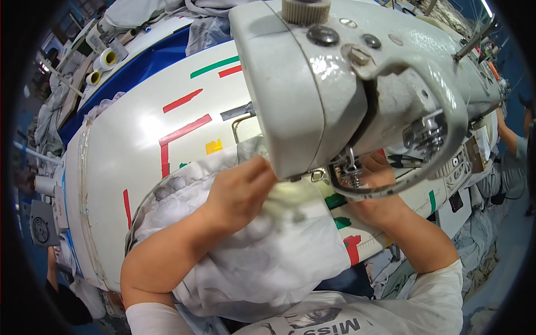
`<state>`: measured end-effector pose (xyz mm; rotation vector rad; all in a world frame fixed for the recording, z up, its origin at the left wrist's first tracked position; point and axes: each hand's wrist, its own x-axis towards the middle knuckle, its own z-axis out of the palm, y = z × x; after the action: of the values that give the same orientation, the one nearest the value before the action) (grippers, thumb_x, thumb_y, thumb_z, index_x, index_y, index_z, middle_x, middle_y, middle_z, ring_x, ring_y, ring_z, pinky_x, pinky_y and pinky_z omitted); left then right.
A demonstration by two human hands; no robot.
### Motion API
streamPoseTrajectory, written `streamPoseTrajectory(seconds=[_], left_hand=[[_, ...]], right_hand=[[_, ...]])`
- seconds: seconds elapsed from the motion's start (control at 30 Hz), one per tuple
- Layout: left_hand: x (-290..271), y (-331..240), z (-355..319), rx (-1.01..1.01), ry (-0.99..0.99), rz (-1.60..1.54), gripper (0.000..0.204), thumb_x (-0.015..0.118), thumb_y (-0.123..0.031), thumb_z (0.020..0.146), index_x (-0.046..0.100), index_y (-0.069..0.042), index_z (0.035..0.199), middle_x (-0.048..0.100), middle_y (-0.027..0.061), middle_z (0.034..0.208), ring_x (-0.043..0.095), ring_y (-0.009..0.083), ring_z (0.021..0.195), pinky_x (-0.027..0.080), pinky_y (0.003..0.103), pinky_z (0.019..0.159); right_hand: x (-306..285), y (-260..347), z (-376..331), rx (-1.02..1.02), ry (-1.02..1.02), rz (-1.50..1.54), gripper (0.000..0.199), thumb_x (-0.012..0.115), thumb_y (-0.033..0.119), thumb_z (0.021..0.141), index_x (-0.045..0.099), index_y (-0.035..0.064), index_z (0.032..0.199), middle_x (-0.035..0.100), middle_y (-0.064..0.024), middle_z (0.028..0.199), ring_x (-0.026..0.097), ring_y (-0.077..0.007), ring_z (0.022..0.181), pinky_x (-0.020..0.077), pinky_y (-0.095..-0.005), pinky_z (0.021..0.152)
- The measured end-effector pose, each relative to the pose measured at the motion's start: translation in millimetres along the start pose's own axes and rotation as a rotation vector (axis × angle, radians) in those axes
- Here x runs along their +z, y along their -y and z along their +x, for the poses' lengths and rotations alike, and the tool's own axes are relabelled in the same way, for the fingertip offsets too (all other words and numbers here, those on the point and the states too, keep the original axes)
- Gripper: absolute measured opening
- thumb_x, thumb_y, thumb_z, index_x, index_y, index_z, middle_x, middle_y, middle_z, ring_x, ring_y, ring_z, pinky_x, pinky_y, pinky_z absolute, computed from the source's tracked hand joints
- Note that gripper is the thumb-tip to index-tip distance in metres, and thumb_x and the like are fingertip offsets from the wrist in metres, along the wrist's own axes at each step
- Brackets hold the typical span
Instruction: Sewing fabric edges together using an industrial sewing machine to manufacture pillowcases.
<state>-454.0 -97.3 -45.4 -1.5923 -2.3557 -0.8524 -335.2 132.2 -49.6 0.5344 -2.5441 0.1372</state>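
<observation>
A white industrial sewing machine (290,84) stands over the table, its head between me and the work. Pale cloth with grey blotches (268,262) spreads from under the machine head over the table edge into my lap. My left hand (237,192) rests on this cloth left of the machine head, fingers curled and pinched on it. On the other side, my right hand (374,181) is behind the machine's curved guard and thread parts. Those parts cover much of its fingers, so its grip does not show. The needle area is mostly hidden by the head.
Red, green and yellow tape strips (187,129) mark the white tabletop (123,156). Yellow-and-white thread spools (106,58) sit at the far left. Dark scissors-like tools (405,161) lie right of the machine. Another person's arm (506,134) shows at the right edge.
</observation>
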Motion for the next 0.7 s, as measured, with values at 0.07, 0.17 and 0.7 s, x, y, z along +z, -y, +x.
streamPoseTrajectory(seconds=[0.07, 0.17, 0.7], left_hand=[[-1.2, 13.6, -5.1, 0.336, 0.158, 0.075, 0.013, 0.059, -0.003, 0.073, 0.059, -0.005, 0.087, 0.051, 0.0062, 0.084, 0.056, 0.0224, 0.064, 0.046, 0.033, 0.052], [3.2, 16.7, -6.3, 0.325, 0.118, 0.022, 0.011, 0.060, -0.005, 0.072, 0.060, -0.006, 0.084, 0.051, 0.0061, 0.083, 0.056, 0.0212, 0.066, 0.046, 0.031, 0.052], [-14.4, 14.6, -0.1, -0.009, 0.184, -0.199, 0.043, 0.060, -0.003, 0.066, 0.062, -0.011, 0.108, 0.060, 0.0056, 0.106, 0.060, 0.0242, 0.093, 0.050, 0.034, 0.076]], right_hand=[[-2.9, -1.9, 2.2, 0.066, 0.000, 0.053, 0.023, 0.061, 0.011, 0.059, 0.061, 0.0051, 0.081, 0.055, -0.0048, 0.073, 0.056, -0.0225, 0.065, 0.0456, -0.0352, 0.058], [2.9, -5.0, -0.7, 0.105, -0.087, 0.050, 0.023, 0.061, 0.009, 0.058, 0.063, 0.0050, 0.081, 0.057, -0.0054, 0.074, 0.058, -0.0220, 0.068, 0.0472, -0.0343, 0.060], [-10.1, -3.2, -0.7, 0.332, -0.036, -0.157, 0.024, 0.058, 0.004, 0.058, 0.061, 0.0022, 0.082, 0.058, -0.0111, 0.081, 0.056, -0.0309, 0.080, 0.0442, -0.0407, 0.066]])
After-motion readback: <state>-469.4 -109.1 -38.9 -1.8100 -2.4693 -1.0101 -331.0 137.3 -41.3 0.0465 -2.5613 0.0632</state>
